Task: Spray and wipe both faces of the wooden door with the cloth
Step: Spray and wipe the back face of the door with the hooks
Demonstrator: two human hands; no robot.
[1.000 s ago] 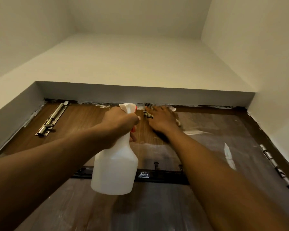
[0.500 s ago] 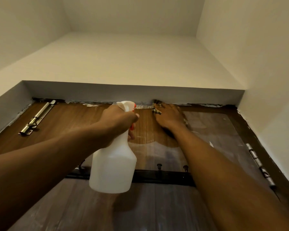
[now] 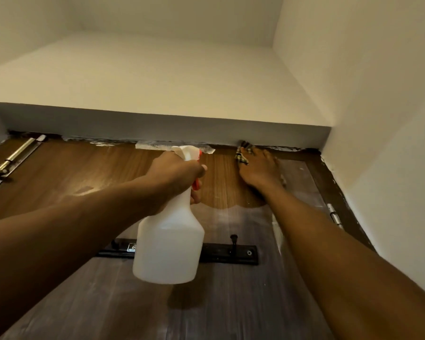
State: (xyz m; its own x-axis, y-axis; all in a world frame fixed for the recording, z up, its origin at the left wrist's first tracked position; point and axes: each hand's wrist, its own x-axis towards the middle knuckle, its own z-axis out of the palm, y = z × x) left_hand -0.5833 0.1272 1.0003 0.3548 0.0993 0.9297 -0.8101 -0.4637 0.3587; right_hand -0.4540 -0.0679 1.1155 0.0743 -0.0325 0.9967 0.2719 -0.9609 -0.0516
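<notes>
The cloth (image 3: 242, 157) is way above the hook rail (image 3: 231, 253), up past its right end, at the top edge of the wooden door (image 3: 96, 173). The right grip (image 3: 259, 169) lies flat on it, fingers straight, pressing. The left grip (image 3: 174, 173) is curled round the spray bottle (image 3: 169, 241) neck above the rail's left half, so I'd say the right one does the wiping, down toward the rail. The palm hides most of the cloth, and the bottle blocks part of the rail.
</notes>
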